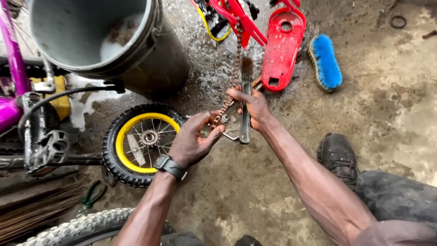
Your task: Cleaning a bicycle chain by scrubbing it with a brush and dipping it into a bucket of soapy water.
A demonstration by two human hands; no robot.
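I see no packages, labels, signs or screens around me here. The nearest thing to one is the dark band on my left wrist, perhaps a watch, but its face is turned from view.

A grey bucket holding sudsy water stands at upper left on the wet concrete floor. Below it lies a small wheel with a yellow rim and knobby black tyre. A red chain guard lies at top centre, a blue scrub brush just beside it. A purple bicycle frame and black pedal occupy the left edge. Green-handled pliers lie at lower left.
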